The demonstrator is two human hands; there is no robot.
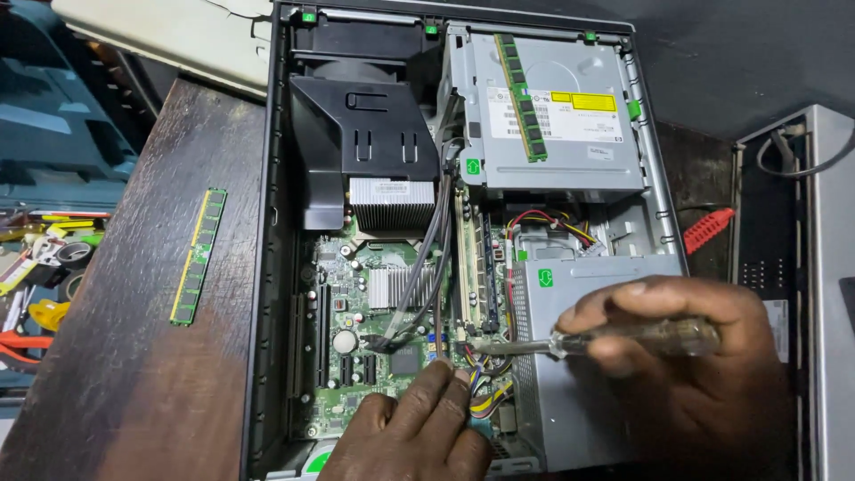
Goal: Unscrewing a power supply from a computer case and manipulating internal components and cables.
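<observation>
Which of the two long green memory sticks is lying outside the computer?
The memory stick on the brown wooden table, left of the computer. The other stick lies on the silver drive.

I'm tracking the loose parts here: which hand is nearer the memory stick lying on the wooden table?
Left. The left hand rests inside the open case on the motherboard, right of the memory stick. The right hand, holding a screwdriver, is farther right over the metal cage.
</observation>
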